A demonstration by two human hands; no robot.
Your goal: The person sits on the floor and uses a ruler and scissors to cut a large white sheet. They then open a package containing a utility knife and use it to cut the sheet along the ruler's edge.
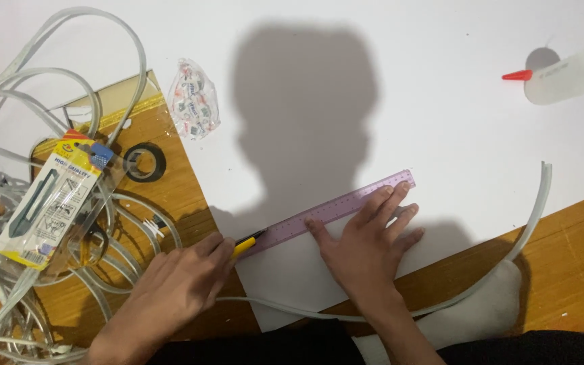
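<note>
Left hand [177, 287] is curled tight around a yellow-and-black utility knife [246, 245], grip fully closed on the handle, the blade end meeting the near end of the purple ruler [336, 206] right at the edge of the big white sheet [441, 128]. Right hand [366, 247] lies flat and spread, fingers splayed over the ruler and the paper below it, pinning rather than clasping anything. The ruler runs on a slant, rising toward the right. To cut well here, I'd judge the pressing hand should bear down evenly along the ruler with fingertips kept behind its edge, and the knife should ride flush against that edge at a low angle. Around them: a clear flexible tube [508, 260] curves from under the wrists up the right side, a tangle of the same tubing [8, 122] piles up at far left, with a packaged cutter [52, 199] lying on it and a roll of black tape [144, 162] just beside. A crumpled plastic wrapper [192, 98] sits on the sheet's left edge, a glue bottle with a red nozzle [566, 73] lies far right, all on the wooden floor [576, 250].
</note>
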